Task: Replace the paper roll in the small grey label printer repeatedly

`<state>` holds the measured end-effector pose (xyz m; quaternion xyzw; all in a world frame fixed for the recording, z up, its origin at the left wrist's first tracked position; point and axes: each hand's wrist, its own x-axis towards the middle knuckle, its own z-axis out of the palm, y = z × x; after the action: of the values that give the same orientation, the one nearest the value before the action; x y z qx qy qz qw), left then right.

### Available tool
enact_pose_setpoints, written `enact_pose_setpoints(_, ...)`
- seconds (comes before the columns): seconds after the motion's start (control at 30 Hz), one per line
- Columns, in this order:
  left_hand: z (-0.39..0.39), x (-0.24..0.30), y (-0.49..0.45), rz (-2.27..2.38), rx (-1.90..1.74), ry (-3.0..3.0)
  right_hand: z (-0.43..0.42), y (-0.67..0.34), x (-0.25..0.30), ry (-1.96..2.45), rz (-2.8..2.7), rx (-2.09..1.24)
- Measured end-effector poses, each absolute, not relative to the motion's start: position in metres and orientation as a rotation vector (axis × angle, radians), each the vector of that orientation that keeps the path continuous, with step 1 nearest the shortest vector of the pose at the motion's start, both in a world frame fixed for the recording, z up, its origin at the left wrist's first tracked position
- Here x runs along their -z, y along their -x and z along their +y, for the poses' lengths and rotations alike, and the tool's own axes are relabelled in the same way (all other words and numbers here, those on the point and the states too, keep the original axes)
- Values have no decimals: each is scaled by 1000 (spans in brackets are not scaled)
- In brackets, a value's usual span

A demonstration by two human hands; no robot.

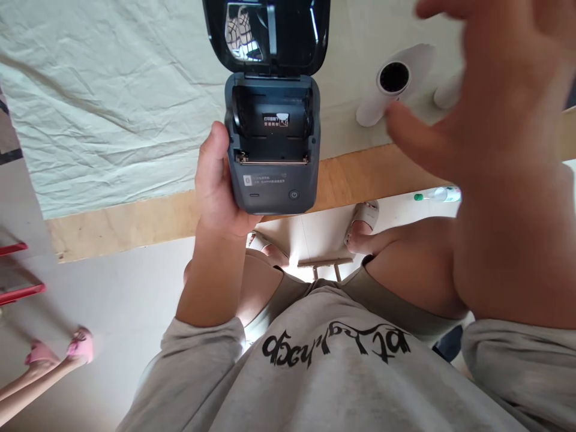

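A dark grey portable label printer (274,180) rests in my left hand (220,186), whose thumb lies along its left side. Its glossy black lid (288,36) is flipped up, and no roll shows in the bay, only a small printed sticker at the bottom. A power button and a slot-like mark sit on the front panel. My right hand (499,90) is raised close to the camera on the right, slightly blurred, thumb and fingers apart and nothing seen between them. Beyond its thumb, a white roll (366,114) with a dark round core stands on the table.
A pale green wrinkled cloth (112,102) covers the table, whose bare wooden edge (121,225) runs across in front of me. Another white object (445,93) is partly hidden behind my right hand. A bottle (443,194) lies on the floor. Another person's feet in pink slippers (81,345) show at lower left.
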<state>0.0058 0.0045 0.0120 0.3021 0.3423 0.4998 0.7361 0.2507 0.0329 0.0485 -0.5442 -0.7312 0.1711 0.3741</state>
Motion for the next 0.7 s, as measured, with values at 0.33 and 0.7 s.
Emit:
enact_pose_setpoints(0.33,1,-11,-6,764,-1131,-687,51,-233,-36,1604,-2477,-56)
enact_pose_setpoints(0.7,-2,-17,-6,772,-1103,-635,33,-222,-23,1034,-1965,-566)
